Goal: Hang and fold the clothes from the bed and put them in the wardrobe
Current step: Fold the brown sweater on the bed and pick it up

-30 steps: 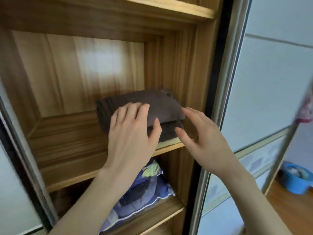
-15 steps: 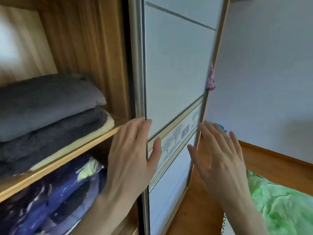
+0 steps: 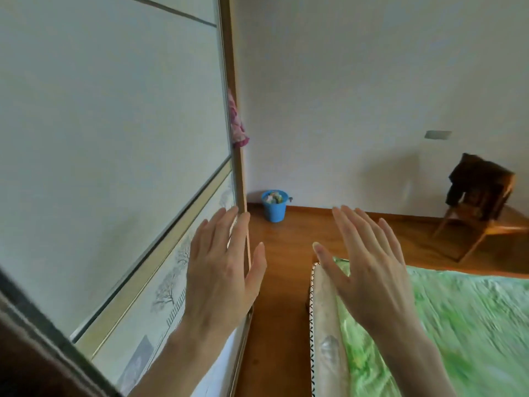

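This is a home bedroom: a bed [image 3: 472,325] with a green patterned cover fills the lower right, a wardrobe [image 3: 114,138] with pale sliding doors stands on the left, the floor [image 3: 286,253] is polished wood, a wooden chair [image 3: 481,213] draped with dark clothing sits by the plain white wall, and a small blue bucket [image 3: 274,206] stands in the corner.
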Demonstrator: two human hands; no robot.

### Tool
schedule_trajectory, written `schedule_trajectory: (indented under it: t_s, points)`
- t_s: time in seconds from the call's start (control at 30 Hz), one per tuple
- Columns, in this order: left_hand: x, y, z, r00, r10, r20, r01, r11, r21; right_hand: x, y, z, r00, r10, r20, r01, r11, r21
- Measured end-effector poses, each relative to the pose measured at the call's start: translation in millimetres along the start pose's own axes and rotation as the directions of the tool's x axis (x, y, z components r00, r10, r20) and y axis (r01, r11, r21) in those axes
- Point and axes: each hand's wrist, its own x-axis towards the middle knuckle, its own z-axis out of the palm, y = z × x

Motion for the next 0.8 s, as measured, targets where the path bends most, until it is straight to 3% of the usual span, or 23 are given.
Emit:
schedule_trajectory:
  t_s: [0.3,0.8]
  points:
    - [102.7,10.2,113.7,0.997,0.074,0.020,-0.072,0.992,-0.100,81.7,89.2,65.6,0.999,0.038,-0.014,-0.039,0.999,-0.034]
    - [226.3,-11.4,266.1,0.992,0.104,0.067,-0.094,0.985,-0.145,195.2,170.4,180.5,0.996,0.073,0.052,-0.069,0.995,-0.078]
